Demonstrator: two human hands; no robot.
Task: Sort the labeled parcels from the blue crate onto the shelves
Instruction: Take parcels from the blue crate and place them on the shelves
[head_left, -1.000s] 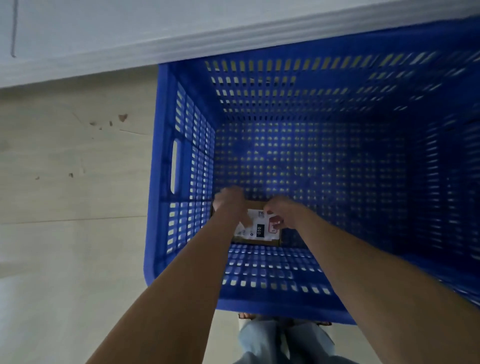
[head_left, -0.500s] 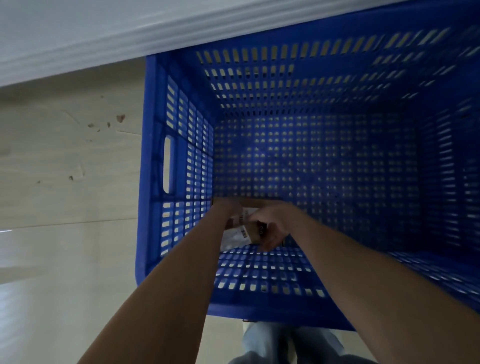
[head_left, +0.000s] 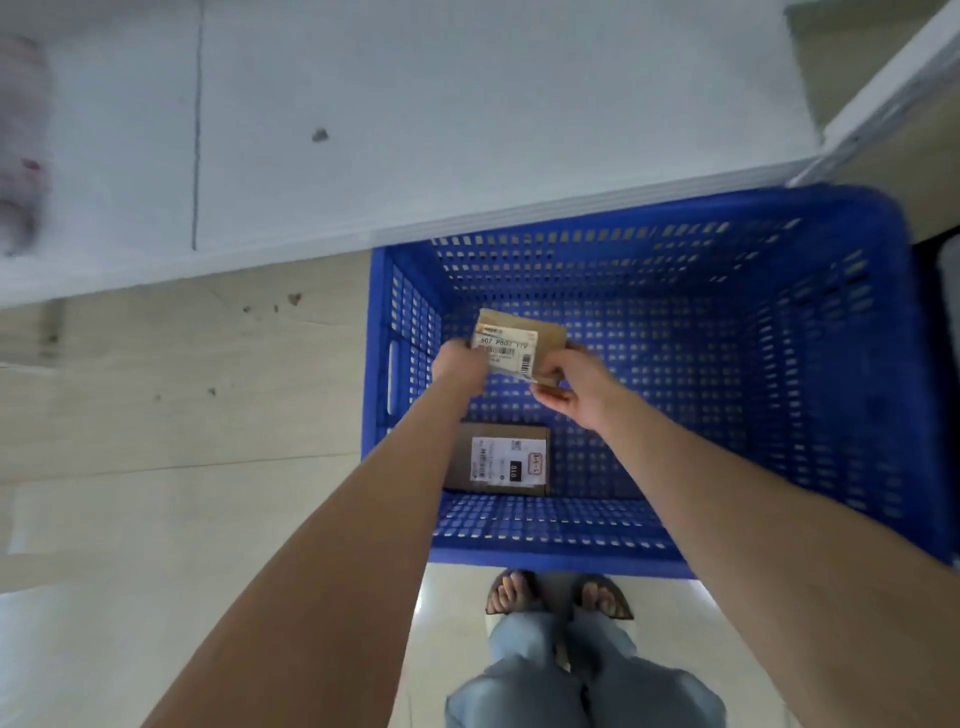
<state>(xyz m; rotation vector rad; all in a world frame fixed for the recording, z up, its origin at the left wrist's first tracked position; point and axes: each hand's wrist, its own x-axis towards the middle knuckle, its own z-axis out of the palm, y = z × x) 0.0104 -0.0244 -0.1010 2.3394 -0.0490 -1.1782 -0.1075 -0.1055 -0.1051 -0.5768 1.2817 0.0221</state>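
Observation:
A small brown cardboard parcel (head_left: 524, 340) with a white barcode label is held up above the blue crate (head_left: 841, 395). My left hand (head_left: 460, 366) grips its left edge and my right hand (head_left: 569, 389) pinches its right lower corner. A second brown parcel (head_left: 501, 460) with a white label marked 010 lies flat on the crate floor in the near left corner, below my arms. The crate stands on the floor against a white shelf board (head_left: 415, 130).
The white shelf surface spans the top of the view, with a blurred pale object (head_left: 21, 145) at its far left. A shelf upright (head_left: 883, 98) rises at the top right. Pale floor tiles (head_left: 156, 415) lie left of the crate. My sandalled feet (head_left: 558, 595) stand just behind the crate.
Both hands have lifted one parcel up out of the crate's near left corner. A second parcel beneath is now uncovered. The view has pulled back and upward.

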